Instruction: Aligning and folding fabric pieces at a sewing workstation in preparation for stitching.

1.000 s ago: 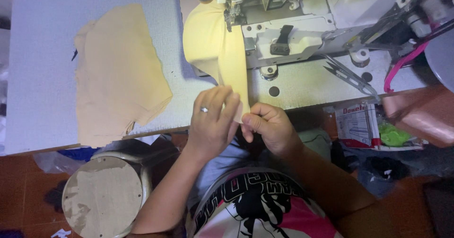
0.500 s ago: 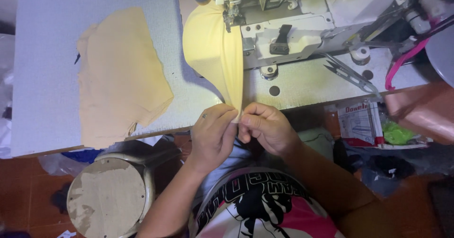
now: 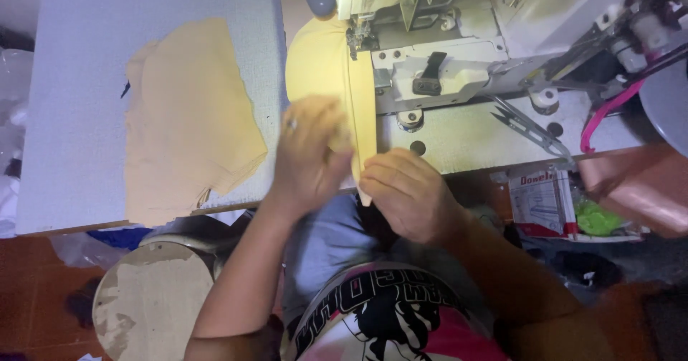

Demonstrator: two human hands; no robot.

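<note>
A yellow fabric piece (image 3: 319, 63) lies under the presser foot of a white sewing machine (image 3: 437, 67), its folded edge running down toward me. My left hand (image 3: 309, 153), with a ring on one finger, rests on the fabric just left of the fold, blurred by motion. My right hand (image 3: 405, 192) pinches the lower end of the folded edge at the table's front edge. Both hands touch the same yellow piece.
A stack of pale yellow fabric pieces (image 3: 190, 121) lies on the grey table (image 3: 79, 81) to the left. Thread snips (image 3: 527, 128) rest on the machine bed at right. A round wooden stool top (image 3: 154, 307) stands below left. A box and bags (image 3: 548, 203) sit lower right.
My left hand has moved up onto the fabric away from the right hand. The fabric's fold now stretches straighter toward the needle. The camera view shifted slightly.
</note>
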